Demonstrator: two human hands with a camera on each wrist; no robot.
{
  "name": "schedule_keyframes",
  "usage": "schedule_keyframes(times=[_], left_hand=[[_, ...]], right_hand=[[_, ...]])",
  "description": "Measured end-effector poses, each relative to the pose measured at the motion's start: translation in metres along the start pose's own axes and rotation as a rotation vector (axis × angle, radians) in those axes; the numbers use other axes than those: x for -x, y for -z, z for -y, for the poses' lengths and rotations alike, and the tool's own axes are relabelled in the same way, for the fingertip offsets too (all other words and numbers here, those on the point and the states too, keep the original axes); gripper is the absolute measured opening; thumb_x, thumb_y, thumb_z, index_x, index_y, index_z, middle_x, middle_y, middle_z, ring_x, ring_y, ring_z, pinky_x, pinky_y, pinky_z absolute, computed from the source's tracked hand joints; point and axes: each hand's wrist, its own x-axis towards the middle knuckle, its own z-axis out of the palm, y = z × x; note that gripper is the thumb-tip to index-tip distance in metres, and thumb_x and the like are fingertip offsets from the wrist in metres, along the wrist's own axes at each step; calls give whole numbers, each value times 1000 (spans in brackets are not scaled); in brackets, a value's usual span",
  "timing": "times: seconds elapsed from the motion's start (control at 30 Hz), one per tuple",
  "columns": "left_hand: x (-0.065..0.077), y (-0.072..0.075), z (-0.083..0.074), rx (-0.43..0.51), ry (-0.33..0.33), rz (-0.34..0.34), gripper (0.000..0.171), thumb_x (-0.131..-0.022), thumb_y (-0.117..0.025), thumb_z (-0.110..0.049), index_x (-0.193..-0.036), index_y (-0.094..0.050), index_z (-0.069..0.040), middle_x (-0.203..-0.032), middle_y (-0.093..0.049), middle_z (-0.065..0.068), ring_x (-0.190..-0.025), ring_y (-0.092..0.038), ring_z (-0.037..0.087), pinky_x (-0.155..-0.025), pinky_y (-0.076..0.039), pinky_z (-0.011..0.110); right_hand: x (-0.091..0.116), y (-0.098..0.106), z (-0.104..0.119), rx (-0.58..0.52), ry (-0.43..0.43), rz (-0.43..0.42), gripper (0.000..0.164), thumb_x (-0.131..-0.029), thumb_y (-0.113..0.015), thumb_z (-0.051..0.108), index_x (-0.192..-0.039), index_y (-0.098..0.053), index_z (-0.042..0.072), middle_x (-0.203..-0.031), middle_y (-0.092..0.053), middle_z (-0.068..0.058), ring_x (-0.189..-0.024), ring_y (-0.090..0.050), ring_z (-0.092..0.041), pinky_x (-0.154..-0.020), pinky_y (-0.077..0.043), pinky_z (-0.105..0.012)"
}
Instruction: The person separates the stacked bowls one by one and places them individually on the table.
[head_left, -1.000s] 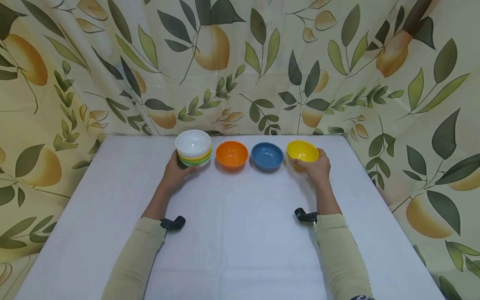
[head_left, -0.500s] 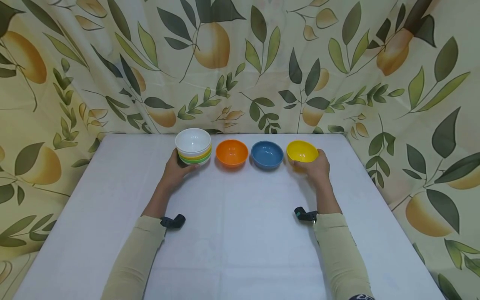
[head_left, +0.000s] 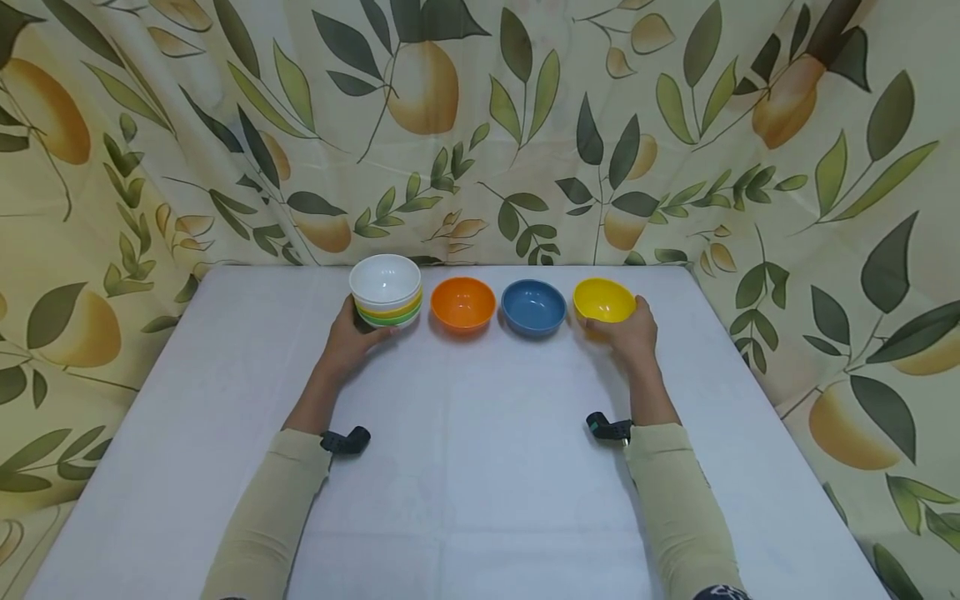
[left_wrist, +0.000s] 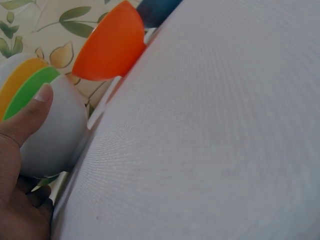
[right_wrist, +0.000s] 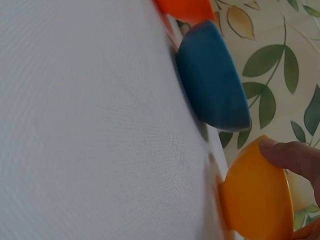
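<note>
"Gripping both ends of the row looks to be the step in hand. What does the left hand point(head_left: 348, 343) have?"

"The stack point(head_left: 386, 285), at the left end. The thumb lies across the front and the fingers wrap behind. White is on top, then yellow, green, and white again below."

"Next along?"

"The orange bowl point(head_left: 462, 305), just beside it, then the blue bowl point(head_left: 533, 308). Both stand upright on the desk point(head_left: 457, 467), held by neither hand."

"And the right hand point(head_left: 632, 335)?"

"It grips the yellow bowl point(head_left: 604, 300) at the right end, thumb on the near side. From the steep right wrist view, I can't be sure its foot is fully down."

"What would a next move call for?"

"If either end is lifted, I'd go straight up first. The gaps are narrow, so a sideways push could knock the orange or blue. The stack would need keeping level."

"Any edges to mind?"

"The back one, close behind the row, with the backdrop point(head_left: 517, 192) beyond. The side edges are farther off. Most of the room is on the near side, where the desk spreads wide between the arms."
</note>
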Motion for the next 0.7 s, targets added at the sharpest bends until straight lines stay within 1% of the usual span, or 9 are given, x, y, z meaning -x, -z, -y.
schedule_keyframes(times=[0.07, 0.17, 0.23, 0.33, 0.43, 0.53, 0.63, 0.7], left_hand=[[0, 0, 0, 0, -1, -1, 111, -86, -90, -26, -168, -17, -9, -169, -30, 15, -158, -21, 32, -129, -15, 53], [1, 1, 0, -1, -4, -1, 111, -86, -90, -25, -168, -17, -9, -169, -30, 15, -158, -21, 33, -129, -15, 53], [1, 0, 0, -2, -6, -3, 111, -86, -90, -25, -168, -17, -9, -169, -31, 15, -158, -22, 32, -129, -15, 53], [0, 0, 1, -7, -8, -6, 111, -86, -90, -27, -168, -18, -10, -168, -31, 14, -158, -22, 32, -129, -15, 53], [0, -1, 0, -9, -13, -7, 110, -85, -90, -28, -167, -19, -10, -168, -32, 14, -157, -23, 31, -129, -15, 52], [0, -1, 1, -1, -25, 3, 110, -86, -90, -25, -167, -18, -9, -168, -33, 15, -157, -24, 32, -129, -16, 51], [0, 0, 1, 7, -34, 6, 108, -86, -90, -23, -166, -19, -8, -167, -34, 16, -157, -25, 31, -129, -17, 49], [0, 0, 1, 5, -34, 5, 108, -86, -90, -23, -166, -20, -8, -166, -34, 16, -157, -25, 31, -129, -17, 48]], right_hand=[[0, 0, 1, 8, -5, 5, 112, -87, -85, 22, -167, -8, 0, -168, -25, -25, -151, -29, -42, -127, -24, -54], [1, 1, 3, 22, -17, 16, 117, -88, -85, 27, -167, -3, 1, -171, -18, -24, -153, -26, -42, -127, -23, -53], [2, 2, 6, 28, -24, 9, 119, -89, -84, 35, -167, -1, 2, -172, -13, -24, -155, -22, -41, -128, -21, -52], [7, 3, 15, 5, -15, -25, 118, -91, -81, 46, -168, -2, 4, -174, -9, -20, -158, -17, -38, -128, -19, -50], [17, 2, 29, -33, 38, -72, 115, -92, -78, 51, -169, -6, 7, -175, -11, -16, -159, -16, -35, -128, -18, -48], [29, -6, 46, -79, 124, -79, 111, -91, -79, 51, -169, -12, 8, -174, -16, -13, -159, -18, -32, -128, -19, -47], [40, -22, 67, -113, 218, -21, 109, -90, -81, 50, -169, -17, 8, -173, -21, -11, -158, -20, -31, -128, -20, -49], [46, -35, 82, -110, 275, 31, 109, -89, -81, 51, -168, -19, 8, -173, -23, -12, -158, -20, -31, -128, -21, -51]])
